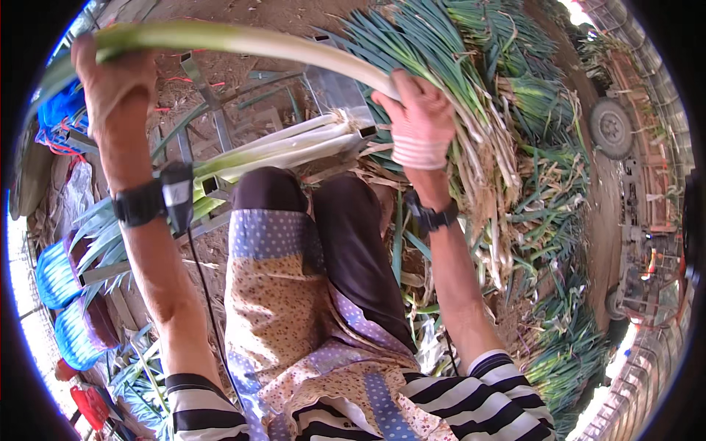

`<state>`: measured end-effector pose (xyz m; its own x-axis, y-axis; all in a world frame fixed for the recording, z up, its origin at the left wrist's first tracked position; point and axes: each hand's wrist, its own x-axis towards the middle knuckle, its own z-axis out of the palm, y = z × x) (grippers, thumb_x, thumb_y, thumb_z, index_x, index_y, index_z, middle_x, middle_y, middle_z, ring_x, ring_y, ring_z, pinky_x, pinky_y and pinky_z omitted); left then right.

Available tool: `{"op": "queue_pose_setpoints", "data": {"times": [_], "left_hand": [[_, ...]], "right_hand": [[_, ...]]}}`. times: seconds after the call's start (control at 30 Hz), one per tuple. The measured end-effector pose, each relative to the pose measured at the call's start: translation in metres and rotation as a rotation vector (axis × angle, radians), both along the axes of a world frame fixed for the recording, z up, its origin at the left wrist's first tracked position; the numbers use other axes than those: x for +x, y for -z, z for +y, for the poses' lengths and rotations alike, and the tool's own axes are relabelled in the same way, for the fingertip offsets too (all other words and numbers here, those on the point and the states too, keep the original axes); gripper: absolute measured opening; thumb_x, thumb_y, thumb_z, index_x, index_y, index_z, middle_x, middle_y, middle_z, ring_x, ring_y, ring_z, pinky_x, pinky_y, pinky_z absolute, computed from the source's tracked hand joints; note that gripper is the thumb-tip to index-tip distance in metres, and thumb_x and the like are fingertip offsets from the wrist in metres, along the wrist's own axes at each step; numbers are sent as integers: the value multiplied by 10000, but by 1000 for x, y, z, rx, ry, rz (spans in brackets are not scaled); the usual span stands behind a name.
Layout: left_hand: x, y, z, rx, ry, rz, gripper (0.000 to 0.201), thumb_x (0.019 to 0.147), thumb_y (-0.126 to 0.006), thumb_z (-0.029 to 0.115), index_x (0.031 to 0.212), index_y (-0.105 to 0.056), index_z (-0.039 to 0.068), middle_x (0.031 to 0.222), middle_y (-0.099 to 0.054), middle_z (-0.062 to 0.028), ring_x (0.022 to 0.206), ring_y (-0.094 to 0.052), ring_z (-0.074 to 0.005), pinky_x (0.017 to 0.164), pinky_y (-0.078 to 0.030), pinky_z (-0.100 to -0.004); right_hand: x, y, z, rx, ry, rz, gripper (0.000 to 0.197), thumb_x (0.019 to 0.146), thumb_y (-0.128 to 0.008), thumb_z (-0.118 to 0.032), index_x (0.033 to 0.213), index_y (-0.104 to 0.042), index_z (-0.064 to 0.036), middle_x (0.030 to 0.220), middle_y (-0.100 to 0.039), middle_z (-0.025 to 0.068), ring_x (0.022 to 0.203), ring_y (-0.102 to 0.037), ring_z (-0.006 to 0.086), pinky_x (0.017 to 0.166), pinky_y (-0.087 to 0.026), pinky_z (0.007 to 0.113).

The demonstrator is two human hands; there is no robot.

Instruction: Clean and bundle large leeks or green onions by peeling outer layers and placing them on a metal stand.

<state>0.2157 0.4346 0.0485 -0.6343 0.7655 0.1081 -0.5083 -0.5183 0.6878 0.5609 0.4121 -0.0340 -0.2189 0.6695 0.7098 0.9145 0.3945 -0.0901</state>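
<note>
A long green onion (272,44) with a thick white stalk arches across the upper part of the head view. My left hand (118,77) is closed round its green end at the upper left. Its white end sits in my right hand (423,121), whose fingers are closed on it; the tip is hidden there. Both hands seem to wear thin pale gloves. Below the raised onion, several cleaned green onions (294,143) lie side by side on a metal frame (217,187) in front of my knees.
A big heap of untrimmed green onions (471,95) lies on the ground to my right. Blue bundles (59,275) and a red object (90,406) stand at the left. A wheeled vehicle (612,128) is at the far right. A black cable (202,279) runs along my left forearm.
</note>
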Motion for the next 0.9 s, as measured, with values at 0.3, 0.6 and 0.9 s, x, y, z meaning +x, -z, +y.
{"op": "queue_pose_setpoints", "data": {"times": [0.3,0.6,0.9], "left_hand": [[-179,185,-63,-306,550,-320,523,752,-727,422,955,-482,6,981,-567,-195,627,-588,-242,647,-553,-303],[-92,270,-48,-605,-34,-394,266,845,-651,235,942,-503,36,815,-572,-138,725,-611,-331,698,-564,-457],[-104,230,-19,-1077,-101,911,290,795,-699,282,1022,-646,109,902,-639,-105,822,-631,-266,741,-510,-333]], "right_hand": [[-125,107,73,-204,-82,-148,276,677,-718,-207,901,-568,-147,868,-575,30,878,-546,250,807,-398,406],[-107,208,98,-431,43,-349,126,737,-615,-167,862,-609,-153,872,-584,43,905,-557,241,844,-422,399],[-106,235,108,-438,47,-317,113,739,-602,-139,848,-577,-127,879,-575,72,899,-554,288,785,-448,410]]}}
